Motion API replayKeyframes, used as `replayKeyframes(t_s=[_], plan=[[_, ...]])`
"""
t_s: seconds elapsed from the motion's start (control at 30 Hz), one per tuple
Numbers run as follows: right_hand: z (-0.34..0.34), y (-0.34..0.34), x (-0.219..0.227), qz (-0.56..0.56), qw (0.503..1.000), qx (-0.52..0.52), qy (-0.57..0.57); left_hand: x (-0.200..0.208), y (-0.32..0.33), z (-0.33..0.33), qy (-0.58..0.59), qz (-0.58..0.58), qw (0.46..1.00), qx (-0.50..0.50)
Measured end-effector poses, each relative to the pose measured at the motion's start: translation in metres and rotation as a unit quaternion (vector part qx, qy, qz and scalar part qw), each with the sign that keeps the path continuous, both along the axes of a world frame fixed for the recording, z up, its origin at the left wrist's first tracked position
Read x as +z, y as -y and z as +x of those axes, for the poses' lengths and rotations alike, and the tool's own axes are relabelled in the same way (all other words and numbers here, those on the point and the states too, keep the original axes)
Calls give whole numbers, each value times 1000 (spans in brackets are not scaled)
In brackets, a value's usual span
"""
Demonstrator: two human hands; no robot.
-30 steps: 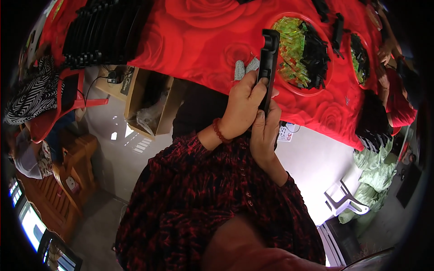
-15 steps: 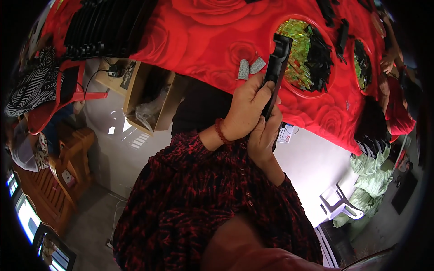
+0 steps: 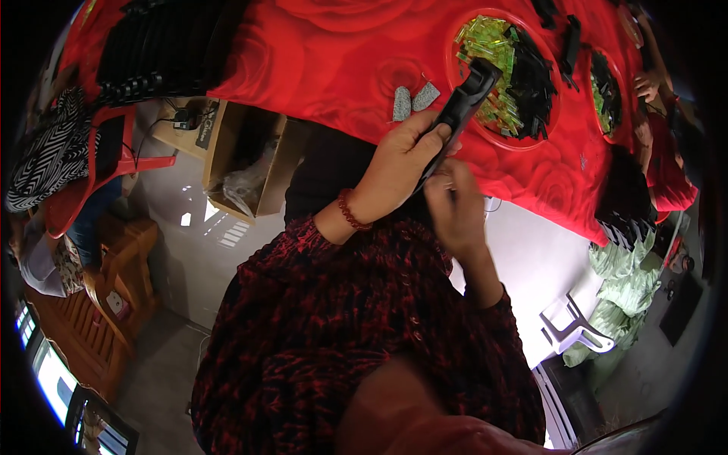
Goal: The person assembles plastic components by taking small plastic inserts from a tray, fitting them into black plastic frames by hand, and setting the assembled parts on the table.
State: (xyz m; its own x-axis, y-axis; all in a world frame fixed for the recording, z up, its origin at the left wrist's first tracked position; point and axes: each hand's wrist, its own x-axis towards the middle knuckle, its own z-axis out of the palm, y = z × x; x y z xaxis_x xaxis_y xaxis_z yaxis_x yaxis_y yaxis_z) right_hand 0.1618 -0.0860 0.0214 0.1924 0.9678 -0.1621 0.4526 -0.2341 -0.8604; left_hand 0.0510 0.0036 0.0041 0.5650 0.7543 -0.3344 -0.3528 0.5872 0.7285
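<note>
My left hand (image 3: 403, 161), with a red bead bracelet at the wrist, is closed around a long black plastic part (image 3: 472, 92). The part slants up and to the right, and its hooked far end overlaps the edge of a round red tray (image 3: 556, 114). That tray bears small clear yellow-green pieces (image 3: 485, 47) and slim black pieces (image 3: 533, 83). Beside the part's lower end is my right hand (image 3: 457, 208), its fingers bent and smeared by motion; whether it grips anything cannot be made out. Two small grey speckled tubes (image 3: 403, 105) lie on the red tablecloth (image 3: 334, 83).
Black parts (image 3: 144, 53) are stacked at the far left. A second tray (image 3: 605, 95) stands at the right, near a co-worker's hand (image 3: 648, 85). Below the table edge are a cardboard box (image 3: 269, 182), a red chair (image 3: 121, 163) and a white stool (image 3: 576, 334).
The black part has tilted further right. My right hand has come off its earlier hold on the part's lower end and moved slightly right, while my left hand keeps its grip.
</note>
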Motion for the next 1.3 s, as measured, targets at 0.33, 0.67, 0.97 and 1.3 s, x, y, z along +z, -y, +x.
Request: replayKeyframes(t_s=[0.33,0.67,0.97,1.3], plan=[[32,-65,36,239,933,-202,-180,0,15,-7,-6,-13,995,-103],[20,-77,33,138,871,-115,-458,-5,21,-8,15,-8,998,-65],[9,-75,35,140,900,-171,-376,-13,22,-14,33,4,994,-101],[11,-68,37,137,897,-157,-390,-5,26,-11,20,-11,997,-76]])
